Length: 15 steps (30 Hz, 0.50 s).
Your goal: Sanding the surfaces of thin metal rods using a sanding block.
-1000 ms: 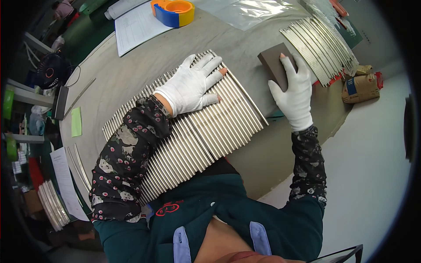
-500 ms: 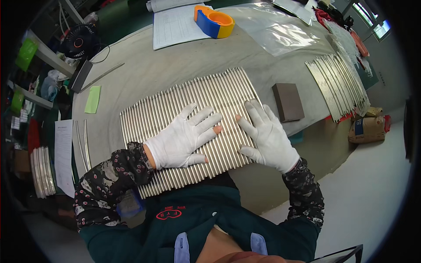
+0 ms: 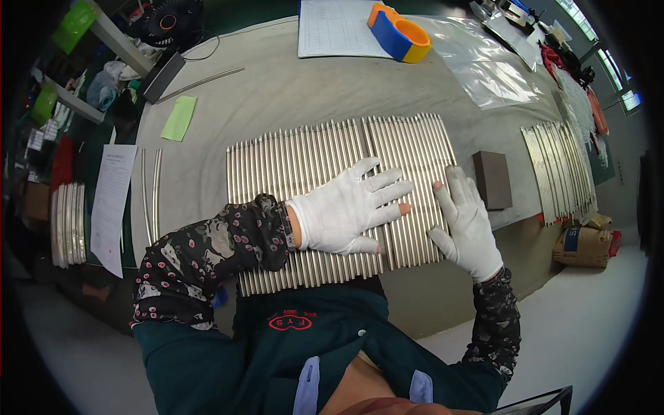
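Observation:
A wide row of thin metal rods (image 3: pixel 304 162) lies side by side on the grey table (image 3: pixel 277 90). My left hand (image 3: pixel 349 207), in a white glove, lies flat on the rods with fingers spread. My right hand (image 3: pixel 469 225), also gloved, rests open at the right edge of the row, fingers pointing up. Neither hand holds anything. A dark brown block (image 3: pixel 492 180) lies just right of my right hand.
A second batch of rods (image 3: pixel 560 169) lies at the table's right end. A blue and orange tape dispenser (image 3: pixel 400 31), a paper sheet (image 3: pixel 335 28) and a clear plastic bag (image 3: pixel 484 62) lie at the back. Two loose rods (image 3: pixel 150 194) and a green note (image 3: pixel 179 117) lie left.
My right hand let go of the brown block and came down to the right edge of the rod row. My left hand stayed flat on the rods; the view shifted.

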### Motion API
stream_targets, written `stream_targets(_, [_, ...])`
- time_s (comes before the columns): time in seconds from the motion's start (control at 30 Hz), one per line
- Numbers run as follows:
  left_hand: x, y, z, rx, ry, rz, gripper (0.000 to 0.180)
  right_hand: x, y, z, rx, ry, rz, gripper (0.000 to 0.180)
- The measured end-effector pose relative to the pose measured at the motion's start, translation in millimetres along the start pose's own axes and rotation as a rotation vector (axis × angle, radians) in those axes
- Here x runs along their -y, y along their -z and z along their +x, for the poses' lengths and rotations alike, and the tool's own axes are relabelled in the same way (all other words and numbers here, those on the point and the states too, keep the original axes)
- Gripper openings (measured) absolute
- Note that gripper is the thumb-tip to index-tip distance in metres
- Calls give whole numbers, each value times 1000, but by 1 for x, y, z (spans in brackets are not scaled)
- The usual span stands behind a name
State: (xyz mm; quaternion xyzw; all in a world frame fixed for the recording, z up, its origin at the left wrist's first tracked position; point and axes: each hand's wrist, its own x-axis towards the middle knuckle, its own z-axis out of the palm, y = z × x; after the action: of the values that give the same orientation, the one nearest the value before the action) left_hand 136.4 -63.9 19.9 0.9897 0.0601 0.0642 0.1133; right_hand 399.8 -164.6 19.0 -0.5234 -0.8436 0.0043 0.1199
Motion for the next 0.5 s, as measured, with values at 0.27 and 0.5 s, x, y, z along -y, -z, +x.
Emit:
stream_targets(0.27, [-4,17,-100,48,147,27,76,58,-1,30,125,131,30,77])
stream_targets(0.5, [-5,18,-179,-52,258,51,67,128,-11,72,156,272,125,79])
